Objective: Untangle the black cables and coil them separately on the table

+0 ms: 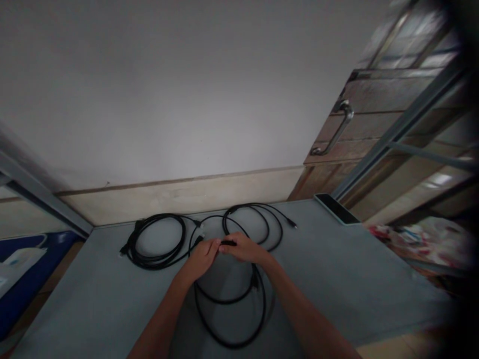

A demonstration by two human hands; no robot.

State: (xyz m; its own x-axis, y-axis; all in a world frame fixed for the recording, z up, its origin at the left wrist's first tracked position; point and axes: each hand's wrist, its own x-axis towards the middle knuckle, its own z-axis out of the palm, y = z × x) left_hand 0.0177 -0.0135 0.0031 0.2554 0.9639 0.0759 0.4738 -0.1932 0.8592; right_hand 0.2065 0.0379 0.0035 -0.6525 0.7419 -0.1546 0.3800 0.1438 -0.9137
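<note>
Both my hands meet mid-table. My right hand [243, 248] is pinching the black plug [228, 243] of a cable [232, 299], fingers closed tight on it. My left hand [202, 257] has its fingertips narrowed right against the plug's end, can't tell if it grips. The cable loops on the grey table [355, 279] under my wrists; a coiled cable [155, 247] sits left, a phone [337, 208] far right.
</note>
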